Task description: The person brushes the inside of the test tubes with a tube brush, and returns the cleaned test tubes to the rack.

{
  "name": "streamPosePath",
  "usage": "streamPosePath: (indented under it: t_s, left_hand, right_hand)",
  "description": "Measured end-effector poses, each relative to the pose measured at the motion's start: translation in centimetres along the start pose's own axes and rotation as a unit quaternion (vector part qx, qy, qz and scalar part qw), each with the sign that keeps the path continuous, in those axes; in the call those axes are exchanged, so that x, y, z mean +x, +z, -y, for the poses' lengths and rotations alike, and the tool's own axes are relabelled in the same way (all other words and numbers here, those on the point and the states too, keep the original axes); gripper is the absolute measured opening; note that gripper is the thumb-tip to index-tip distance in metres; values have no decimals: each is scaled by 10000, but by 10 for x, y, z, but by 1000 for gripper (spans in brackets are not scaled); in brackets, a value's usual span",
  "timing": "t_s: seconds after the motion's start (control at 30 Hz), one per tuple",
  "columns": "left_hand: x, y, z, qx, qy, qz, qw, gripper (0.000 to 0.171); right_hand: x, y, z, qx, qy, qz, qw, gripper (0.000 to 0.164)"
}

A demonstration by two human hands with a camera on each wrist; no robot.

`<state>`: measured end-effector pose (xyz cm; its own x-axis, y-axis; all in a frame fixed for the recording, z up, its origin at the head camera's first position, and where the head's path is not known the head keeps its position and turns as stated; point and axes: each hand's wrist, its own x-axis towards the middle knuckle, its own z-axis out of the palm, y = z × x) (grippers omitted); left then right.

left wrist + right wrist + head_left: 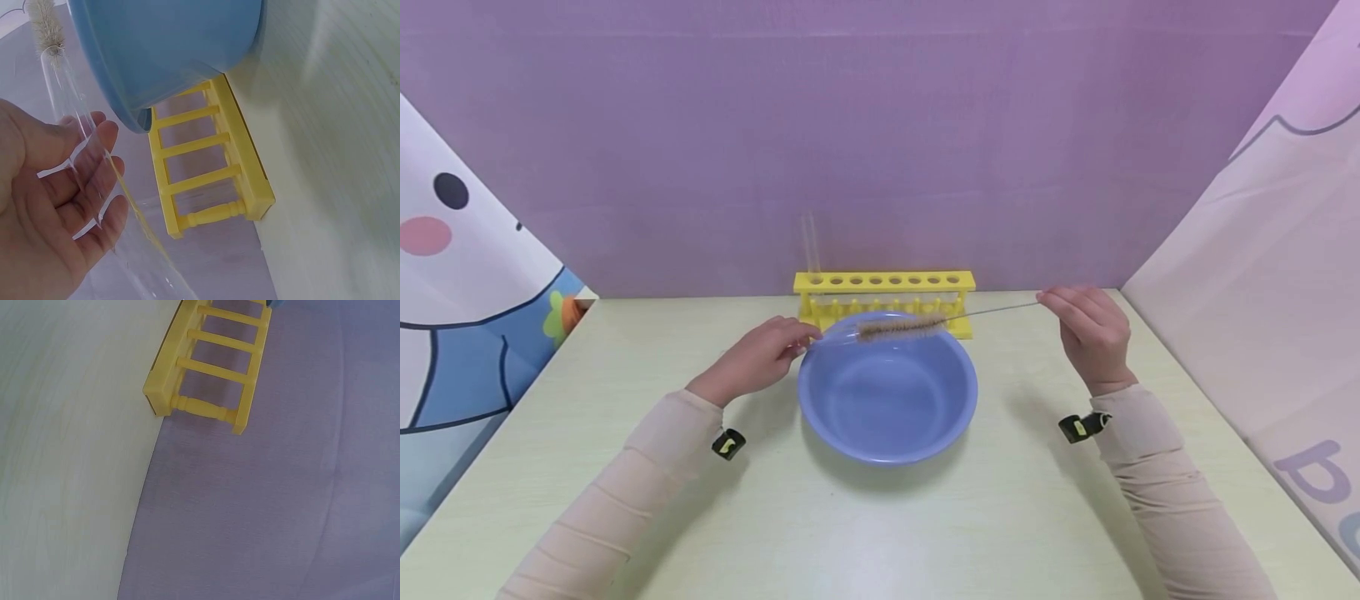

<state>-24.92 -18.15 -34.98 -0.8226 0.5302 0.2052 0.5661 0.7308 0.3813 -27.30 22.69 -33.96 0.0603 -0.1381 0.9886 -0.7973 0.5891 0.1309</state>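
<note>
A clear glass test tube (pixel 62 84) lies in my left hand (pixel 767 350), pinched between thumb and fingers. It slants across the fingers in the left wrist view, its open end pointing right in the head view. At that mouth is the tip of a test tube brush (pixel 902 327) with tan bristles, most of them outside the glass. My right hand (pixel 1093 329) pinches the far end of the brush's thin wire handle (pixel 1000 309). Tube and brush line up above the back rim of a blue basin (pixel 887 450). The right wrist view shows neither the right hand nor the brush.
Behind the basin stands a yellow test tube rack (pixel 917 282), partly hidden by it. Another clear test tube (pixel 810 242) stands upright in the rack's leftmost hole. A purple backdrop (pixel 880 125) rises along the table's back edge, with printed cloth panels at both sides.
</note>
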Motion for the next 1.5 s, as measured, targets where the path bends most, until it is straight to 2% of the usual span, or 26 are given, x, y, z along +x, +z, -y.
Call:
streamPosePath:
  t_s: [0.3,0.53,1.0,1.5]
  left_hand:
    - [-1,1,1,-10,-36,42,10000,33]
    - [0,1,0,36,110,14,9999,33]
    - [1,1,-1,-5,143,28,9999,33]
    - [2,0,-4,-127,144,110,9998,32]
  right_hand:
    - [-1,-1,1,-57,50,-28,10000,27]
    - [-1,0,1,-46,26,-19,10000,26]
    - [-4,1,0,17,-29,127,9999,28]
    - [-2,2,3,-37,-72,-1,10000,31]
